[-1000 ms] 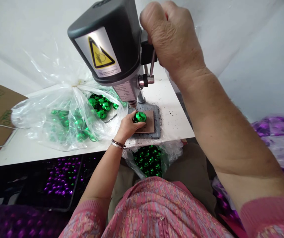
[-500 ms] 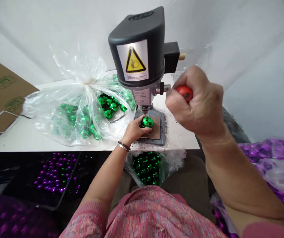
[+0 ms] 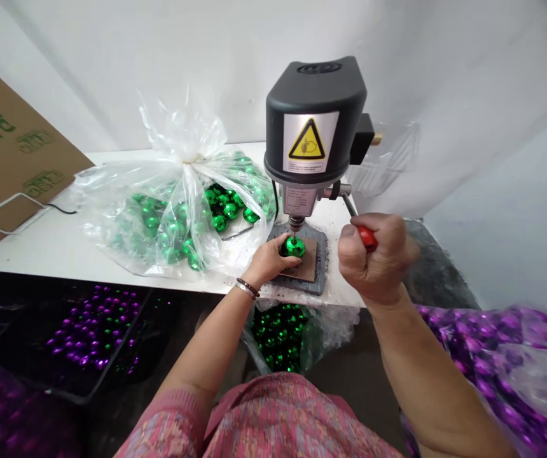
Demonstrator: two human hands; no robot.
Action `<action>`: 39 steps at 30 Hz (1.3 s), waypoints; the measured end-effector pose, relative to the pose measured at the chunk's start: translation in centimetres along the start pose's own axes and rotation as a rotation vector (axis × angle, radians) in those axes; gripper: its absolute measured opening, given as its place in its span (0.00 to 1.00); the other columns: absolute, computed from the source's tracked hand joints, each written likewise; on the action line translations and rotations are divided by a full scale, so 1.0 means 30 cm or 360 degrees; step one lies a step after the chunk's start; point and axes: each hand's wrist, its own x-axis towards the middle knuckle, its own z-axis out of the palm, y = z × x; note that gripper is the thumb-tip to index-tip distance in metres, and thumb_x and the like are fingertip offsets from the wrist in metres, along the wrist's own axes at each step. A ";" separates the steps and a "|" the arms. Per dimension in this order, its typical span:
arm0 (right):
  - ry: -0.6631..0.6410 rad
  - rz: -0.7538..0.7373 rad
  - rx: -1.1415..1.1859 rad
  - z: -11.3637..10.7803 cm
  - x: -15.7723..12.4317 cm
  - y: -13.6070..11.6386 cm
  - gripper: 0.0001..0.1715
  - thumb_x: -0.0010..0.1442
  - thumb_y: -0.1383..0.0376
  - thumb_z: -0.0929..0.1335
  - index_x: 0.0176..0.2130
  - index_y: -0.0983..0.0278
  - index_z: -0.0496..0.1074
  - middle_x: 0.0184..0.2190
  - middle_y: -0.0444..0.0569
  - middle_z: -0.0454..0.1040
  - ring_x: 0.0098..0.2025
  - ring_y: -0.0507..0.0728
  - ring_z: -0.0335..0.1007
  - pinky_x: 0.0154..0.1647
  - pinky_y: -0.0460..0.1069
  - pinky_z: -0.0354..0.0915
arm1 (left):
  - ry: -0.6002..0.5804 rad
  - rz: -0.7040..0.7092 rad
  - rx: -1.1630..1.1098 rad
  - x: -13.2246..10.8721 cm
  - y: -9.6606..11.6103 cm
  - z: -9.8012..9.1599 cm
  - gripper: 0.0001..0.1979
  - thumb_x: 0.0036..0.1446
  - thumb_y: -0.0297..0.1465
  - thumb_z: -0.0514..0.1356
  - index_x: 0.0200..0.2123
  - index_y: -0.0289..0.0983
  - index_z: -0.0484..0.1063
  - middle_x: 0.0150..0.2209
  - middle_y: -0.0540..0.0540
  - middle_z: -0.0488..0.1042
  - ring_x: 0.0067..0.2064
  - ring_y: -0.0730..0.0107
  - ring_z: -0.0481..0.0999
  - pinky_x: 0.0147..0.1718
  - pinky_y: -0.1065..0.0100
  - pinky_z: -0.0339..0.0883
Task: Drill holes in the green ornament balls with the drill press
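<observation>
A small black bench drill [image 3: 315, 124] stands on a white table [image 3: 54, 245]. My left hand [image 3: 268, 261] is closed on a shiny green ball [image 3: 294, 246] and holds it on a brown pad [image 3: 308, 268] on the drill's grey base, right under the bit. My right hand [image 3: 373, 257] is wrapped round the red knob of the drill's lever [image 3: 367, 237], pulled down to the right of the machine. The bit touches the top of the ball.
A clear plastic bag [image 3: 178, 203] of green balls lies left of the drill. Another bag of green balls [image 3: 280, 334] hangs below the table edge. A black tray of purple balls [image 3: 95, 331] sits lower left, purple bagged balls [image 3: 502, 356] lie right, and a cardboard box [image 3: 11, 159] stands far left.
My right hand pulled the lever from up beside the drill head down to table height. The drill bit came down onto the green ball. My left hand stayed on the ball.
</observation>
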 end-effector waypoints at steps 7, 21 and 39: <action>0.0169 -0.0043 0.0060 0.032 -0.029 -0.004 0.05 0.59 0.65 0.62 0.38 0.60 0.66 0.27 0.45 0.70 0.28 0.53 0.68 0.32 0.49 0.66 | -0.0005 -0.0003 -0.0011 -0.001 -0.001 -0.002 0.37 0.44 0.37 0.72 0.59 0.41 0.72 0.42 0.49 0.80 0.43 0.62 0.77 0.45 0.66 0.69; 0.0148 0.0316 0.0268 0.010 0.107 -0.042 0.09 0.62 0.59 0.62 0.32 0.61 0.63 0.24 0.42 0.66 0.25 0.50 0.62 0.29 0.47 0.61 | -0.0042 0.0022 -0.0088 -0.025 0.021 -0.011 0.33 0.46 0.33 0.70 0.58 0.39 0.72 0.42 0.49 0.79 0.43 0.63 0.77 0.46 0.66 0.70; 0.0031 0.0648 0.0522 0.000 0.236 -0.061 0.09 0.60 0.62 0.63 0.30 0.61 0.58 0.21 0.37 0.58 0.24 0.46 0.53 0.31 0.47 0.57 | -0.0315 0.0330 -0.0023 -0.319 -0.011 -0.146 0.34 0.44 0.39 0.73 0.57 0.41 0.74 0.57 0.40 0.75 0.55 0.57 0.75 0.56 0.59 0.68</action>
